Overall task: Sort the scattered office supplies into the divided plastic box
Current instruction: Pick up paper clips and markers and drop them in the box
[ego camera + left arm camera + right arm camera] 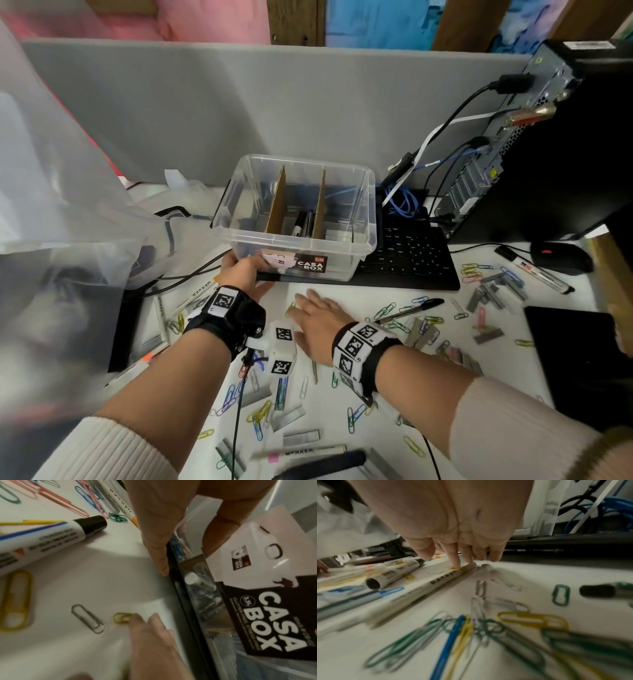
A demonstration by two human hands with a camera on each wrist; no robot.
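Picking up the small yellow paper clip (pixel 122 618) cleanly calls, I judge, for sliding it under a fingertip until a second finger or the thumb can get beneath its edge, since a flat wire clip on a smooth desk (pixel 346 301) gives little to pinch; it then belongs in whichever compartment of the divided plastic box (pixel 294 240) holds the clips, which seems to be the left one, though the wall blurs the view. The right hand (pixel 317 320) lies low over the desk with its fingers extended and only slightly spread, nothing gripped; in the left wrist view one fingertip (pixel 137 618) presses the near end of the yellow clip, with a silver paper clip (pixel 87 618) just beside it untouched. The left hand (pixel 241 270) braces the box at its near left corner, thumb against the front wall by the label and fingers round the side, so it holds the box steady without lifting it. The box stands on the front edge of a black keyboard (pixel 411 253), with two cardboard dividers and some markers in the middle section. Clips, staple strips and markers lie scattered across the desk.
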